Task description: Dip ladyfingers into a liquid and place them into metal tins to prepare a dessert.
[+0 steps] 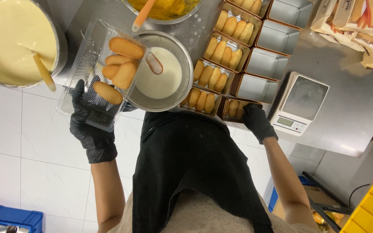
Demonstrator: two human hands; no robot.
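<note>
Clear ribbed plastic tray [92, 73] of oblong golden sponge-finger biscuits [118, 64] being gripped from beneath by black-gloved left hand [87, 125], fingers curled round tray's near end, tray being tilted over round steel bowl of white liquid [162, 73]. Black-gloved right hand [257, 122] being rested on nearest small rectangular metal tin [237, 109], fingers bent into it; pinch state not discernible. Beyond: filled tins [221, 51], empty tins [266, 62], white digital scale [301, 101], large cream-filled bowl [16, 41].
</note>
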